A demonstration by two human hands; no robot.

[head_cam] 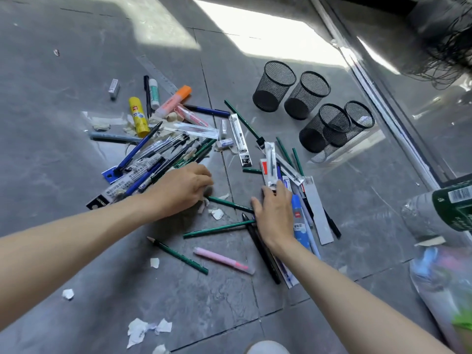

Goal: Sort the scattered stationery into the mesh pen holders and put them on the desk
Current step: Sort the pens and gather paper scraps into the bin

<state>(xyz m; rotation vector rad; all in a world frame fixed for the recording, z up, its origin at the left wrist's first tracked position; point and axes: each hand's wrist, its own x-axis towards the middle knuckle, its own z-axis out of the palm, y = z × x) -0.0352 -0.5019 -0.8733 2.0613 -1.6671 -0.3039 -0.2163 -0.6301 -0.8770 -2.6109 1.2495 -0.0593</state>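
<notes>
Loose stationery is spread over the grey tiled floor (76, 154); four black wire-mesh pen holders (274, 85) are stood upright well apart from it, beside a glass wall, with nothing seen inside them.

The left hand (184, 189) is laid at the edge of the packaged-pen heap, its fingers (204, 178) curled downward; whether anything is pinched cannot be told; the right hand (274, 213) is pressed flat on pens and refill packets, fingers (282, 192) straight and slightly spread; the thin green wooden pencils (218, 228) are judged light, stiff and prone to roll, so they are best raked parallel and taken mid-shaft as a bundle; the clear plastic refill packets (240, 139) are probably slippery and flexible, better lifted by an edge; the stubby yellow glue stick (138, 116) can be gripped round its barrel.
</notes>
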